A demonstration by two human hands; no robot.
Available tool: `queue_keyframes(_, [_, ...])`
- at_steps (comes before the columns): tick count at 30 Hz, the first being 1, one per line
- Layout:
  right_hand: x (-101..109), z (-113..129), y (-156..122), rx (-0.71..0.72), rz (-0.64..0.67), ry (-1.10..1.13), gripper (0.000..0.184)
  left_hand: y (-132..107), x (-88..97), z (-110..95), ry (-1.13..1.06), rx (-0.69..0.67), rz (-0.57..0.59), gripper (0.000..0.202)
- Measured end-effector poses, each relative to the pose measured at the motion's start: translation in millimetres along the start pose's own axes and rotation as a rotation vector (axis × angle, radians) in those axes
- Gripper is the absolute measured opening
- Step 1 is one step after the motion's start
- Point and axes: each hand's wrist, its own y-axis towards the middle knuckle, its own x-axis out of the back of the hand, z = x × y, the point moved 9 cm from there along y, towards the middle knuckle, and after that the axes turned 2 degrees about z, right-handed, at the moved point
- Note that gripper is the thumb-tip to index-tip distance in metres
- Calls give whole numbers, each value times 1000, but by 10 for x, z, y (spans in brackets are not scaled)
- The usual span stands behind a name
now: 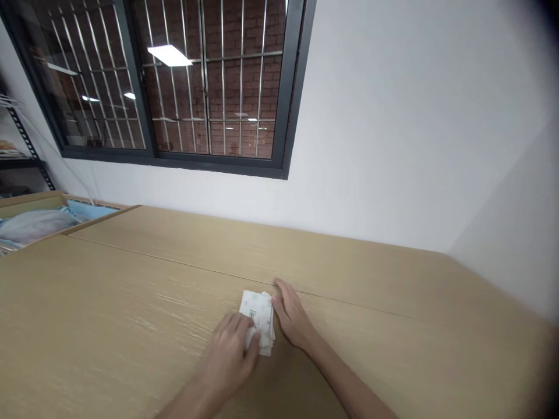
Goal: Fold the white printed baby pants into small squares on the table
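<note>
Folded white cloth, small printed pattern, lies on the wooden table near its front-centre, long axis running away from the person. Left hand lies open over the cloth's near-left corner, fingers spread on it. Right hand rests open and flat, touching the cloth's right edge. Both hands equally close, gripping nothing

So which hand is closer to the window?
Right. The right hand lies beside the folded cloth, farther up the table toward the window; the left hand rests on the cloth's near edge.
</note>
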Motion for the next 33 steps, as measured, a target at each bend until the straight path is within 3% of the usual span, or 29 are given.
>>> queue_keyframes(3, [94,-25,4,-12,-95,57,45,98,134,273,103,132,-48,29])
queue_keyframes(7, [103,90,2,63,-86,81,32,152,55,513,124,235,-2,35])
queue_keyframes(15, [46,285,-48,201,-17,31,15,168,-195,549,7,221,46,35])
queue_keyframes(23, [-2,335,-94,265,-17,-67,7,170,-179,484,-99,258,30,17])
queue_keyframes(28, [-34,436,-140,298,-4,-71,10,226,24,385,-132,179,35,18])
queue_keyframes(33, [-187,653,-188,136,45,214,13,92,534,162,-120,67,27,19])
